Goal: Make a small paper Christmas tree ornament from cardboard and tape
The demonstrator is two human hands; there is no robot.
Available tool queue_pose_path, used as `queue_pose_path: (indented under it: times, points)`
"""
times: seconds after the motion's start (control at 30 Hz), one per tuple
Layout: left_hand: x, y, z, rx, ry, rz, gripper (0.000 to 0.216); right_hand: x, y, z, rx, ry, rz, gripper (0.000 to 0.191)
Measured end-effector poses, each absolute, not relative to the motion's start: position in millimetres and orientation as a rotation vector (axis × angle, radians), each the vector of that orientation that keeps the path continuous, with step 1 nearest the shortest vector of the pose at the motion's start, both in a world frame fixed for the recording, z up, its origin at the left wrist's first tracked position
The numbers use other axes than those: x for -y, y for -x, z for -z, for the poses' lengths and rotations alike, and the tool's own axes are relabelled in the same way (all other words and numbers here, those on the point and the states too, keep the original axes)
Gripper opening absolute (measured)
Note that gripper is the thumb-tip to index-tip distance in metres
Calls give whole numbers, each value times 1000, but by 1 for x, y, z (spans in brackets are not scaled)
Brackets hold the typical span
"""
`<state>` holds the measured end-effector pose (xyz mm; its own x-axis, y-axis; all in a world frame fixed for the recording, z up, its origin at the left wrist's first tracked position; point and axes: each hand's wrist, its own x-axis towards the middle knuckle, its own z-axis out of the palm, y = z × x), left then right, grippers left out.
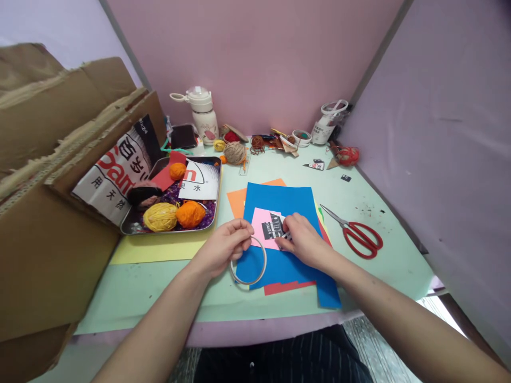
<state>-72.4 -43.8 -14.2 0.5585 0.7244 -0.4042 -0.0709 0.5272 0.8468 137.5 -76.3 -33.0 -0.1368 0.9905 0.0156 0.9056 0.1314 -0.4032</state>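
Between the fingertips of my left hand (229, 246) is the top of a thin pale ring (264, 268), which looks like a narrow tape roll. It hangs over the lower left of a blue sheet (295, 199). My right hand (303, 239) is closed, thumb and fingers pinched at the right side of a black-and-white printed cutout (268, 231). The cutout lies over a piece of pink paper (259, 215) on the blue sheet. My right fingers partly cover the cutout's edge. Red-handled scissors (362, 239) lie to the right, blades apart.
A metal tray (218, 205) at left holds yellow yarn (160, 217), orange yarn (190, 214) and paper scraps. Cardboard (80, 255) stands beside it. Along the back are a bottle (204, 119), yarn balls, and a clear cup (322, 130). Orange paper (236, 201) shows under the blue sheet.
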Motion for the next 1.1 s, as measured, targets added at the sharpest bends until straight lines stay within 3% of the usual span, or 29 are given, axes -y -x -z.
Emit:
queue_pose_path:
  times: [0.27, 0.5, 0.83, 0.9, 1.0, 1.1]
  points:
    - [46, 71, 15, -864, -936, -530, 18, 78, -152, 27, 1959, 1683, -603, 19]
    - [45, 71, 20, -857, -957, -524, 21, 86, -147, 28, 2108, 1726, -282, 59]
    - [45, 68, 13, -933, -1048, -519, 21, 84, -158, 16, 2284, 1364, -535, 71]
    - [45, 64, 8, -995, -1149, -497, 19, 82, -160, 5, 2182, 1385, -587, 59]
    - [46, 53, -1, -1075, -1388, -461, 17, 79, -153, -5, 1990, 1493, -664, 23]
    - [46, 40, -7, -1103, -1544, -435, 16, 76, -140, -6, 1909, 1567, -795, 21]
